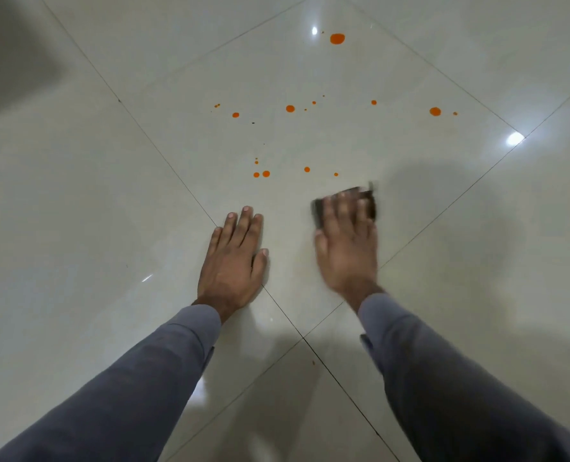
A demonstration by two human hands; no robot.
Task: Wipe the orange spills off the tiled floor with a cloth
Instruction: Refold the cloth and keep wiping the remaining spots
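Observation:
Several orange spills dot the glossy pale tiled floor (77, 195): a large drop far ahead (337, 38), a scattered row across the middle (290, 108), and a nearer cluster (265, 174). My right hand (347, 245) presses flat on a dark cloth (370, 198), blurred by motion, just below and right of the nearest drops. The cloth is mostly hidden under my fingers. My left hand (235, 258) rests flat on the tile with its fingers together, holding nothing, to the left of the cloth.
Dark grout lines (287, 315) cross diagonally between my arms. A shadowed area (7, 55) fills the far left corner. Bright light reflections (514, 139) glare on the tile at right. Both grey sleeves reach in from the bottom.

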